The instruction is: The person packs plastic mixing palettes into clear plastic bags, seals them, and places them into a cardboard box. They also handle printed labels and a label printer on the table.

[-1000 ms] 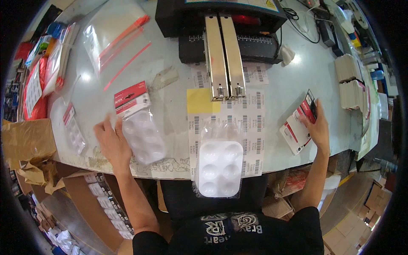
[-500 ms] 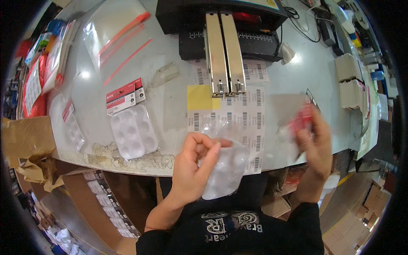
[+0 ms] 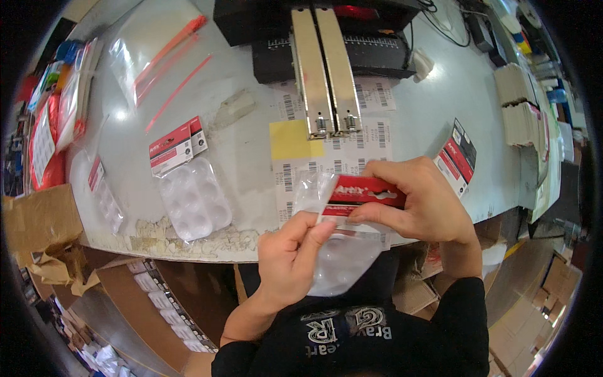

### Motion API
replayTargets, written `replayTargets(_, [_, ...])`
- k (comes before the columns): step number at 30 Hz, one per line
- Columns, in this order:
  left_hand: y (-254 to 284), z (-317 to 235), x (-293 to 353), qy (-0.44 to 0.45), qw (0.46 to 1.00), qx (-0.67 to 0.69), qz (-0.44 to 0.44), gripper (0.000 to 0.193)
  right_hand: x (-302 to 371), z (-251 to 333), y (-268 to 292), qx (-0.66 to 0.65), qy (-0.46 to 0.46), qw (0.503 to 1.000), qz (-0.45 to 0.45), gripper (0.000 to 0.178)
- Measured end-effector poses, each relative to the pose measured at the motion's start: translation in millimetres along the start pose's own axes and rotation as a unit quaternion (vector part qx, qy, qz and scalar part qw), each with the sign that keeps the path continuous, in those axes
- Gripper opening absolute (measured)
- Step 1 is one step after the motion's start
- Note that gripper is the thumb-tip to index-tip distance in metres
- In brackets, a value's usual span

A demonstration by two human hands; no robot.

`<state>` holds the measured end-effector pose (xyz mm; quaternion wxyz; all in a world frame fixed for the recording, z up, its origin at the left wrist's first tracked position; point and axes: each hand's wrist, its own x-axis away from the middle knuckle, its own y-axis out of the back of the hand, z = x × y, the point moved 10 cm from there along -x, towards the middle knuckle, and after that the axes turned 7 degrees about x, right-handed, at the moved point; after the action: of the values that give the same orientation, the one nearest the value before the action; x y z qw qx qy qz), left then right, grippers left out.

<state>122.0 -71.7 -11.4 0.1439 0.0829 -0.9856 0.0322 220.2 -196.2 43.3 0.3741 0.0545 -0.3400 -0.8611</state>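
Note:
At the table's front edge my left hand pinches the mouth of a clear plastic bag. Inside that bag lies a white palette with round wells, hanging over the edge. My right hand grips a folded red, black and white header card between thumb and fingers. The card's left end meets the bag's mouth at my left fingertips; whether it straddles the plastic I cannot tell. To the right lie more header cards. Bagged palettes with header cards rest on the left.
A black machine with two metal rails stands at the back over barcode label sheets and a yellow note. Empty clear bags lie back left. Card stacks stand at right. An open carton sits below left.
My right hand has brought a header card from the right over to the bag's mouth. My left hand still holds the bag. The view has shifted slightly.

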Motion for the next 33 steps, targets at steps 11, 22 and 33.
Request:
replayTargets(11, [35,3,-6,-0.053,0.987,0.069,-0.136,0.022,34,-61,-34,-0.297,-0.17,0.939,0.027,0.018])
replayTargets(22, [32,-6,-1,-0.05,0.989,0.012,-0.138,0.025,41,-58,-36,-0.304,-0.144,0.941,-0.044,0.01])
replayTargets(33, [32,20,-53,-0.03,0.992,0.032,-0.119,0.029,15,-98,-67,-0.493,-0.212,0.826,-0.176,0.006])
